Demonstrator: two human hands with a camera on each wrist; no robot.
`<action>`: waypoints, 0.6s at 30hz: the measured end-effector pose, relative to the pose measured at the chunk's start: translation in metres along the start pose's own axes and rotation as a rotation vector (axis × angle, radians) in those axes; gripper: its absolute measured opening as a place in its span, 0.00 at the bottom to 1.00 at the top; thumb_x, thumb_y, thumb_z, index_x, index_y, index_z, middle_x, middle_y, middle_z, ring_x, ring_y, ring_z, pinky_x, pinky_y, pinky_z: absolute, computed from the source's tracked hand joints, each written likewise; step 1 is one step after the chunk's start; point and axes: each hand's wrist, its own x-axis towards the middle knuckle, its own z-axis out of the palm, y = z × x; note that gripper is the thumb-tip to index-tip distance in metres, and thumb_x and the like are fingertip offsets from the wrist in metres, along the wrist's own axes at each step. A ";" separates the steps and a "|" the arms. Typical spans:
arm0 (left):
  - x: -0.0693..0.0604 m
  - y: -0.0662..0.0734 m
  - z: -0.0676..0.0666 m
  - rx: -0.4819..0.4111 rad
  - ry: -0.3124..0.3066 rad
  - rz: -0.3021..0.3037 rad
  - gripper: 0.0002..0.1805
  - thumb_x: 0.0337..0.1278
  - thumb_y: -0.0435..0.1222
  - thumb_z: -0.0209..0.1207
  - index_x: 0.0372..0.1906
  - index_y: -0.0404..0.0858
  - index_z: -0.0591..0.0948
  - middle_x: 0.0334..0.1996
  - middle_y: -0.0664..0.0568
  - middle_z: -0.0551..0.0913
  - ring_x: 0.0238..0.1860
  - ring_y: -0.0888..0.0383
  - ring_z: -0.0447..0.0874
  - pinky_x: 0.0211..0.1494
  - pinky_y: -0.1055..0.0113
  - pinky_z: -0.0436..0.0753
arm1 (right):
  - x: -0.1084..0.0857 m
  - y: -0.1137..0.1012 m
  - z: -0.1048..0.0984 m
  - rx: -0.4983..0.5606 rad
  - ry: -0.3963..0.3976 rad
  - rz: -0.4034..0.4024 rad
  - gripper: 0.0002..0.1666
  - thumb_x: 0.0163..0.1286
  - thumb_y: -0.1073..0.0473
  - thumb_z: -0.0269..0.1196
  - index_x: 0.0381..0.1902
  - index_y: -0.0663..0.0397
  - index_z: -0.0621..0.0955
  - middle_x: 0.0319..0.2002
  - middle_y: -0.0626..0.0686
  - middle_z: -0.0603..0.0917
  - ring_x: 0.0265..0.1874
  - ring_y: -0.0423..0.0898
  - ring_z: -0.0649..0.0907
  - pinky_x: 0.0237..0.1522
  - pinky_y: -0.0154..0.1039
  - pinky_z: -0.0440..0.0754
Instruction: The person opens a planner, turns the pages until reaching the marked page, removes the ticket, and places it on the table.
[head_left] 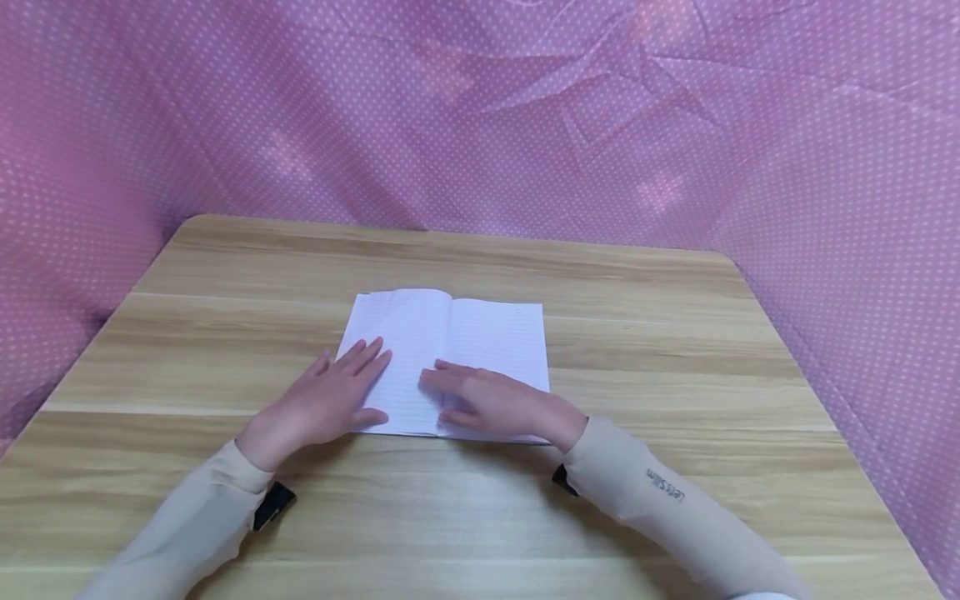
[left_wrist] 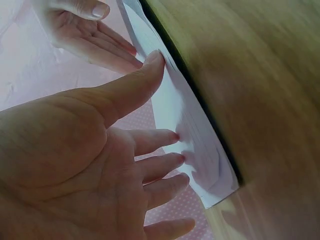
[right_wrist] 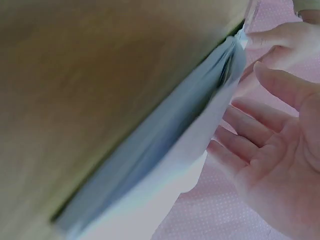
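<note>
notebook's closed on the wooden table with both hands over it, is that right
Not closed: the head view shows the notebook lying open on the wooden table, with the left hand and right hand over it.

Matt paper notebook (head_left: 435,337) — faintly glossy wood-grain tabletop (head_left: 645,367) — creased cloth curtain (head_left: 480,125).

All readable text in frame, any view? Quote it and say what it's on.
"Let'sSlim": on the right sleeve, upside down in the head view.
Tiny marks at the top outer corner of the open notebook's right page: too small to read.
No other readable text in any view.
</note>
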 end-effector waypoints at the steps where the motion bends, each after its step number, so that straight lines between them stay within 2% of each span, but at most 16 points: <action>1: 0.000 0.000 0.000 -0.001 -0.002 -0.002 0.43 0.64 0.49 0.60 0.75 0.31 0.57 0.76 0.36 0.50 0.75 0.37 0.47 0.70 0.32 0.48 | -0.001 0.002 -0.001 -0.005 0.012 -0.002 0.32 0.72 0.58 0.61 0.70 0.60 0.68 0.70 0.58 0.68 0.73 0.51 0.61 0.71 0.42 0.60; 7: 0.000 0.001 -0.003 -0.017 -0.013 -0.013 0.43 0.65 0.50 0.59 0.75 0.31 0.57 0.76 0.37 0.50 0.75 0.38 0.46 0.70 0.32 0.47 | -0.012 0.025 -0.013 -0.040 0.075 0.015 0.32 0.71 0.60 0.62 0.68 0.68 0.68 0.69 0.63 0.67 0.72 0.58 0.62 0.71 0.48 0.58; 13: 0.000 0.000 -0.003 -0.032 -0.025 -0.018 0.44 0.65 0.51 0.59 0.76 0.32 0.56 0.76 0.37 0.49 0.75 0.38 0.45 0.70 0.33 0.46 | -0.025 0.058 -0.028 -0.001 0.108 0.124 0.33 0.71 0.60 0.61 0.68 0.72 0.66 0.70 0.67 0.63 0.72 0.63 0.59 0.72 0.54 0.55; 18: -0.001 0.001 -0.003 -0.029 -0.022 -0.013 0.44 0.65 0.51 0.59 0.76 0.32 0.56 0.76 0.37 0.49 0.75 0.38 0.45 0.70 0.33 0.47 | -0.031 0.081 -0.041 -0.020 0.134 0.228 0.32 0.72 0.60 0.60 0.67 0.73 0.67 0.70 0.68 0.63 0.72 0.64 0.59 0.72 0.55 0.54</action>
